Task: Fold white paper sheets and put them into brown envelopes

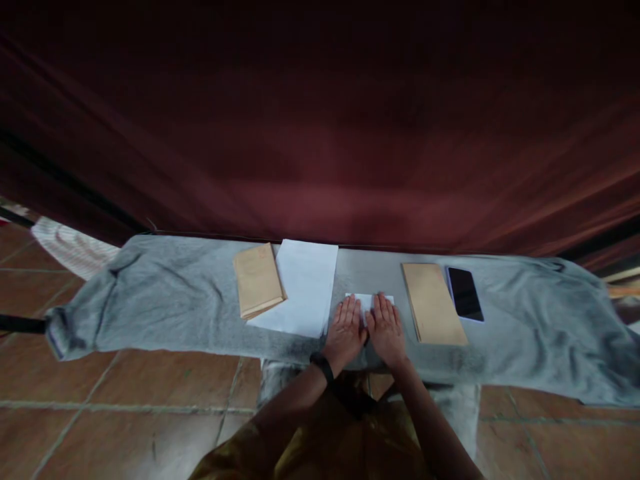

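Small white paper (367, 303): lying flat on the grey cloth (183, 287), near the middle of the scene, between white sheets to the left and brown envelopes to the right. Mostly covered by both hands; far edge and a strip between the hands visible. Cannot tell whether folded or single-layer.

Left hand (346, 327): palm down on left part of paper, fingers extended, pointing far, close together rather than curled. Dark wristband (321, 367) at wrist.

Right hand (387, 331): palm down on right part, fingers likewise straight and flat. Thumbs angled inward, near each other; cannot tell whether touching.

To left: white sheets (309, 287), stacked slightly out of line, left side overlapped by a brown packet (259, 280), tilted.

To right: brown envelopes (435, 303), piled, slanting toward near right. Just beside, farther right: phone (465, 293), dark screen up, pale rim.

Far side: dark red drape (320, 153). Below, near side: brown tiled floor (140, 433).
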`<action>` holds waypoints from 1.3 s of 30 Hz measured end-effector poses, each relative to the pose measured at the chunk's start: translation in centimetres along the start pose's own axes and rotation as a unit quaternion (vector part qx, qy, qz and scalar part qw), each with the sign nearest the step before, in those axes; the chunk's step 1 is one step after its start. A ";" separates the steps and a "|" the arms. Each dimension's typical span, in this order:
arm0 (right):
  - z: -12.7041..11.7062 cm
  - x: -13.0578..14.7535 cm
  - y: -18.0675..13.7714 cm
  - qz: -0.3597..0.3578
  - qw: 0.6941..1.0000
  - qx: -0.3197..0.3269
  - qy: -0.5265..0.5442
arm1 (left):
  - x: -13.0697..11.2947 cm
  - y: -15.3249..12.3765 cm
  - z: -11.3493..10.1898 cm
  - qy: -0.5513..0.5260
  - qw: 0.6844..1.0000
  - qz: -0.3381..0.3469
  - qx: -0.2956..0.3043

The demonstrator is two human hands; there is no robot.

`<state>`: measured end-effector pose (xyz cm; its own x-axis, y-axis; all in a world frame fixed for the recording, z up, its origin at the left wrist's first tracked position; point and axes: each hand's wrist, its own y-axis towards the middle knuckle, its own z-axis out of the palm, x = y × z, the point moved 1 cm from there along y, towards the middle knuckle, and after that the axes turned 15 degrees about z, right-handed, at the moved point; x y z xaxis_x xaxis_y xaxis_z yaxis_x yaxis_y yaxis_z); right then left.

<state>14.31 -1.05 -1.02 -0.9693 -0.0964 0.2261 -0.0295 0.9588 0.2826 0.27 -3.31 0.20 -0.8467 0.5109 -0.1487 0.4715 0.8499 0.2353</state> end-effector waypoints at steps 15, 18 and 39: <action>0.2 1.6 0.7 -0.018 0.999 -0.007 0.031 | -0.5 -2.0 -0.3 0.028 0.999 -0.031 -0.004; 0.0 2.2 0.8 -0.059 0.996 0.055 0.029 | -0.6 -1.9 -0.5 0.025 0.999 -0.026 0.005; 1.4 1.5 -0.2 -0.021 0.998 -0.007 0.054 | 23.5 -10.7 -12.2 -0.014 0.851 -0.492 -0.183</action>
<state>12.49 -0.98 -2.05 -0.9351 -0.1662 0.3130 -0.0657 0.9492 0.3077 -27.70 -1.97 5.92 -0.7787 -0.4172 -0.4687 -0.5750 0.7734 0.2670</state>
